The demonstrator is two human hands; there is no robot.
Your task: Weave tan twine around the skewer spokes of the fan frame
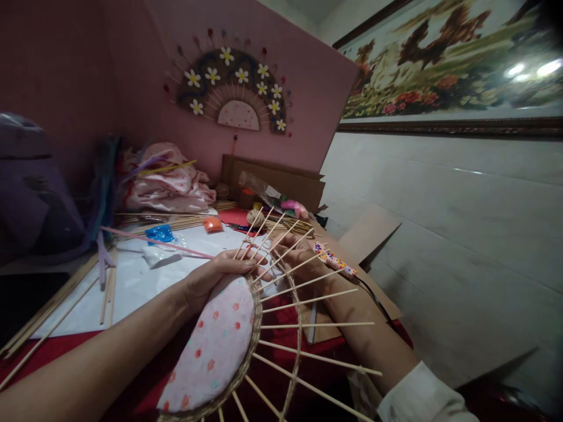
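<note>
A half-round craft piece (215, 349) covered in pink dotted cloth, rimmed with jute cord, has several thin wooden sticks (308, 302) fanning out from it. My left hand (215, 272) grips its top edge, fingers curled over the rim among the sticks. My right hand (292, 252) lies behind the sticks, fingers closed around them and a strand of jute twine (298, 328) woven across them. What exactly the right fingers pinch is partly hidden.
A finished fan with white flowers (231, 88) hangs on the pink wall. White paper (141, 281) on the red table carries a blue packet (159, 233), an orange piece (212, 224), loose sticks (57, 305). Pink cloth (167, 181), cardboard (281, 179), a dotted strip (335, 259) lie behind.
</note>
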